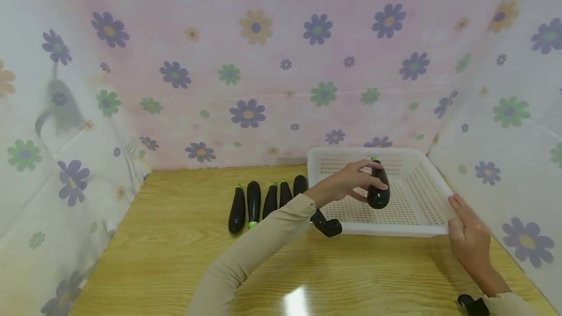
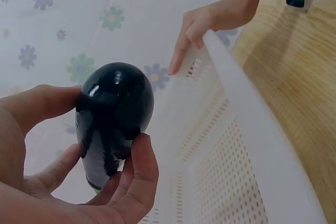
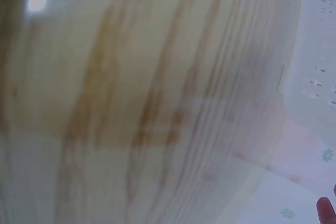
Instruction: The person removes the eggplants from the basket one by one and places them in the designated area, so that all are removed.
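Note:
My left hand point(image 1: 351, 179) grips a dark, glossy eggplant point(image 1: 379, 191) over a white plastic basket point(image 1: 382, 229). The eggplant's green stem end points up toward the back, its fat end toward me. In the left wrist view, the thumb and fingers of the left hand point(image 2: 131, 182) wrap round the eggplant point(image 2: 116, 103), which is apart from the basket wall. My right hand point(image 1: 471, 238) holds the basket's front right corner, thumb and fingers about the rim. Only a fingertip of the right hand point(image 3: 325, 211) shows in the right wrist view.
Left of the basket, several eggplants point(image 1: 253, 201) lie in a row on the wooden table point(image 1: 175, 238), some partly hidden by my left arm. Flowered cloth point(image 1: 281, 62) hangs behind and at both sides. A black device point(image 1: 327, 225) is on my left wrist.

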The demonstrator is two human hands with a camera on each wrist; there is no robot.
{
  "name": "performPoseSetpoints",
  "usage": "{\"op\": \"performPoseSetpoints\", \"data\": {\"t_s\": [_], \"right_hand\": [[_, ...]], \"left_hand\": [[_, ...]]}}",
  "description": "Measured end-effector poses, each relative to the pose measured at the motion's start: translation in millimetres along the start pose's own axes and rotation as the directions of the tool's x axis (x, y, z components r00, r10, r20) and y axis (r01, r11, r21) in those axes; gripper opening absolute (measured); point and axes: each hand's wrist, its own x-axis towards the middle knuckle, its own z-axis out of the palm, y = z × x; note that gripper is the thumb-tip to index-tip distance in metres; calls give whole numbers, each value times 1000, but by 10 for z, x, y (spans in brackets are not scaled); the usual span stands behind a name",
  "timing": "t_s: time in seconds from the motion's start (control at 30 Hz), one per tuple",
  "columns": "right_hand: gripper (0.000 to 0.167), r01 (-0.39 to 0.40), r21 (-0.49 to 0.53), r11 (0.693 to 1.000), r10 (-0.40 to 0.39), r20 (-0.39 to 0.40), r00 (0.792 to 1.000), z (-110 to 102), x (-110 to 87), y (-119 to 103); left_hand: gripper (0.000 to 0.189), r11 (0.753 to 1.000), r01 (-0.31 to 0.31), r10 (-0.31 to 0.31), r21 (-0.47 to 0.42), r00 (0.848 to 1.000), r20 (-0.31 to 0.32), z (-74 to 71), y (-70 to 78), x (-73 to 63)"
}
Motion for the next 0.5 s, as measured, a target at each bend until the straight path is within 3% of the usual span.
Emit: {"op": "performPoseSetpoints", "data": {"t_s": [0.5], "right_hand": [[50,-25,-20,999,25,38,999,2,4,59]], "left_hand": [[50,999,-39,39,-8,997,60,-143,-10,-276]]}}
